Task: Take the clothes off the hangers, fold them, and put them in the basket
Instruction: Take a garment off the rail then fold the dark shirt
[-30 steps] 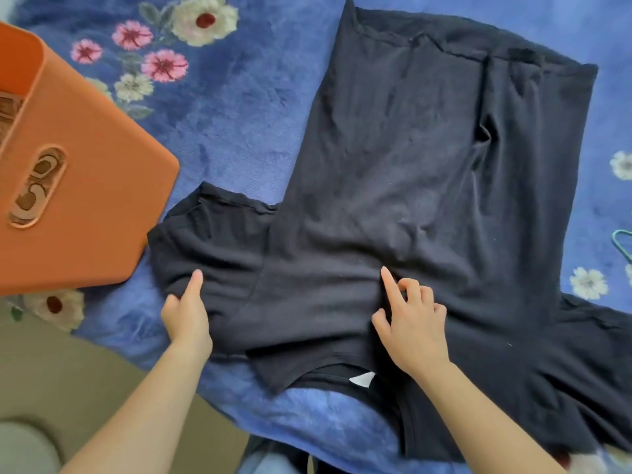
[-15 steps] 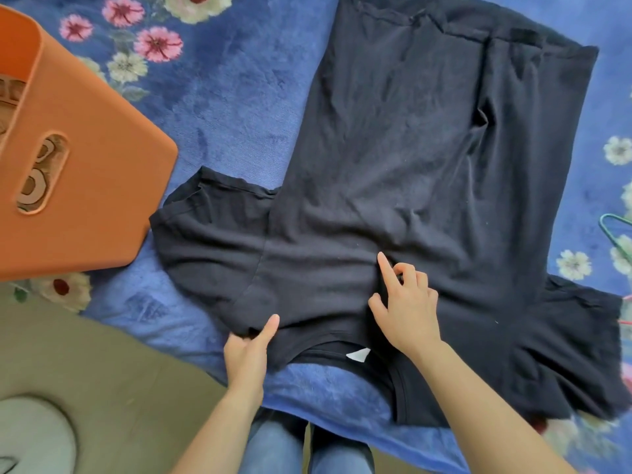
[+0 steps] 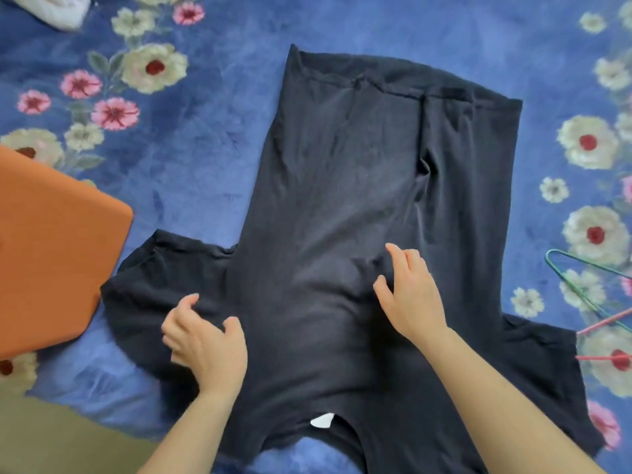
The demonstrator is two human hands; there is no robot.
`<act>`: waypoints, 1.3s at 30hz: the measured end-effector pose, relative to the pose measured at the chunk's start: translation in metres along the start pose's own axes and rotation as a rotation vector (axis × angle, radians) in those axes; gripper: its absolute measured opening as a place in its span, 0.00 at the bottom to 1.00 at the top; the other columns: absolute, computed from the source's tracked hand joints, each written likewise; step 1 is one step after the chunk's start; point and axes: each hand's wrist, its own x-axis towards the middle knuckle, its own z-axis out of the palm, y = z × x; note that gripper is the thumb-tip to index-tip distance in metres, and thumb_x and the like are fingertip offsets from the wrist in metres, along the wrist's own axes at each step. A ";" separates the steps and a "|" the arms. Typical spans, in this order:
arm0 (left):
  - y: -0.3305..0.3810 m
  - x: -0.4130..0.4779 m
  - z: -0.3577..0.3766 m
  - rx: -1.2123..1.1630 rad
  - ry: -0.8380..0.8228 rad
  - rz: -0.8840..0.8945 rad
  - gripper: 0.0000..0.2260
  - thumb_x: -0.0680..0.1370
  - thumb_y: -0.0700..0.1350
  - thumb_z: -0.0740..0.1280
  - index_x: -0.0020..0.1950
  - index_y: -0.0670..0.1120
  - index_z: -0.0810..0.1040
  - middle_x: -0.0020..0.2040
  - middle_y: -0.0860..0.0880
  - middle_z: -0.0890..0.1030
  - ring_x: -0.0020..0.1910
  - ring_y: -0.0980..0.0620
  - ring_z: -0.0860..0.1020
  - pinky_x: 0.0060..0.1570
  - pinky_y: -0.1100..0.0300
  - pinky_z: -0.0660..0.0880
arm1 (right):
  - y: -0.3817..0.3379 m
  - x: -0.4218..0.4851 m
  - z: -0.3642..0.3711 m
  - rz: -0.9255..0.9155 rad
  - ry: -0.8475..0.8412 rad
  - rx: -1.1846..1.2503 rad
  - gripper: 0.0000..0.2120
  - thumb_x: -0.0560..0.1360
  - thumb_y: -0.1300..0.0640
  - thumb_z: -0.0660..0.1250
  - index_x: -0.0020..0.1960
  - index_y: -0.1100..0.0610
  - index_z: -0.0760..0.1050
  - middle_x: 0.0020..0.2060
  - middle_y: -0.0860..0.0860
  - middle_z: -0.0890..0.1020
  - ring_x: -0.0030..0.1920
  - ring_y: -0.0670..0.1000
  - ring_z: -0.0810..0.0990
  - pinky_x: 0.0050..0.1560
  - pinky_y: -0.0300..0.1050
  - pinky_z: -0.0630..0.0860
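A black T-shirt (image 3: 342,183) lies spread flat on the blue flowered rug (image 3: 205,148), its collar and white label toward me and its hem at the far end. My left hand (image 3: 205,343) rests on the shirt where the left sleeve meets the body, fingers curved and thumb apart, with no fabric lifted. My right hand (image 3: 407,295) presses on the middle of the chest with relaxed fingers. The orange basket (image 3: 51,261) stands at the left, touching the left sleeve's edge.
A green hanger (image 3: 581,278) and a pink hanger (image 3: 602,323) lie on the rug at the right, by the right sleeve. A white cloth (image 3: 58,8) shows at the top left corner. Olive floor (image 3: 51,439) begins at the rug's near left edge.
My left hand moved from the left sleeve to the shoulder edge near the collar, then up onto the sleeve seam. My right hand stayed on the chest. The view tilted up.
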 end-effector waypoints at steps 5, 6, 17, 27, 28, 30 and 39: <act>0.126 0.062 0.071 0.171 -0.283 0.637 0.19 0.79 0.45 0.64 0.70 0.49 0.69 0.70 0.48 0.65 0.68 0.46 0.61 0.66 0.45 0.58 | 0.045 0.081 -0.031 0.096 0.062 -0.133 0.27 0.81 0.51 0.59 0.78 0.57 0.58 0.73 0.53 0.66 0.71 0.54 0.64 0.66 0.53 0.65; 0.148 0.076 0.085 0.228 -0.302 0.748 0.20 0.81 0.47 0.62 0.73 0.50 0.67 0.73 0.49 0.63 0.71 0.48 0.59 0.68 0.47 0.56 | 0.056 0.095 -0.035 0.104 0.050 -0.161 0.27 0.81 0.50 0.57 0.78 0.55 0.57 0.75 0.53 0.63 0.74 0.54 0.61 0.68 0.53 0.63; 0.316 0.185 0.175 0.260 -0.296 0.768 0.23 0.84 0.53 0.52 0.79 0.55 0.53 0.66 0.38 0.69 0.62 0.35 0.69 0.60 0.45 0.66 | 0.103 0.260 -0.085 0.233 0.208 0.053 0.24 0.83 0.53 0.50 0.79 0.49 0.54 0.66 0.54 0.72 0.65 0.58 0.70 0.61 0.53 0.67; 0.351 0.241 0.172 0.500 -0.408 0.772 0.10 0.81 0.55 0.59 0.54 0.48 0.67 0.35 0.43 0.80 0.27 0.43 0.80 0.44 0.49 0.80 | 0.120 0.311 -0.125 0.403 0.012 0.020 0.15 0.75 0.55 0.60 0.61 0.52 0.68 0.51 0.55 0.79 0.41 0.56 0.80 0.51 0.50 0.77; 0.353 0.241 0.169 0.516 -0.420 0.770 0.10 0.81 0.54 0.60 0.52 0.48 0.68 0.33 0.44 0.80 0.25 0.44 0.80 0.42 0.50 0.81 | 0.122 0.311 -0.127 0.416 0.004 -0.010 0.11 0.75 0.54 0.60 0.57 0.53 0.68 0.44 0.55 0.80 0.37 0.55 0.81 0.47 0.49 0.77; 0.357 0.246 0.165 0.439 -0.369 0.808 0.08 0.81 0.52 0.62 0.49 0.48 0.70 0.30 0.45 0.80 0.26 0.44 0.80 0.42 0.51 0.79 | 0.125 0.313 -0.132 0.429 0.043 -0.039 0.08 0.74 0.55 0.60 0.51 0.57 0.71 0.33 0.55 0.80 0.36 0.55 0.82 0.42 0.47 0.76; 0.350 0.295 0.167 -0.081 -0.006 0.588 0.12 0.74 0.60 0.61 0.48 0.54 0.71 0.47 0.40 0.82 0.50 0.36 0.80 0.54 0.43 0.75 | 0.159 0.331 -0.132 0.556 0.563 0.196 0.12 0.78 0.58 0.61 0.60 0.62 0.71 0.58 0.64 0.77 0.60 0.64 0.73 0.56 0.52 0.68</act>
